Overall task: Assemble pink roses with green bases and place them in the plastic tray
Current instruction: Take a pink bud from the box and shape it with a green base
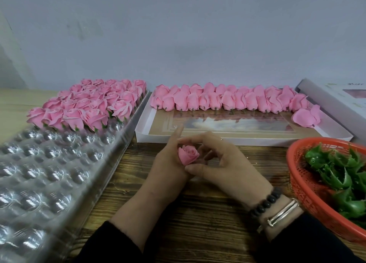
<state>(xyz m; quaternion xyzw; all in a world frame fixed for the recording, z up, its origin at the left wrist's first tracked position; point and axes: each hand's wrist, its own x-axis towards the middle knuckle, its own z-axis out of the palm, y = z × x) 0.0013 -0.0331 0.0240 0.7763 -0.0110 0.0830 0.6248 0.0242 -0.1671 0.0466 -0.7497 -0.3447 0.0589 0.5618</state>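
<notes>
A single pink rose (188,154) sits between both hands above the wooden table. My left hand (166,163) grips it from below and the left, with the forefinger stretched out. My right hand (223,163) pinches it from the right, thumb under the bloom and fingers curled over it. No green base shows on this rose; its underside is hidden by the hands. The clear plastic tray (45,175) lies at the left, its far rows filled with finished roses (89,104). Green bases (344,175) lie in a red basket (297,185) at the right.
A white shallow box (237,139) behind the hands holds a row of loose pink roses (227,100) along its far side. A second box (336,98) lies at the far right. A grey wall stands behind the table.
</notes>
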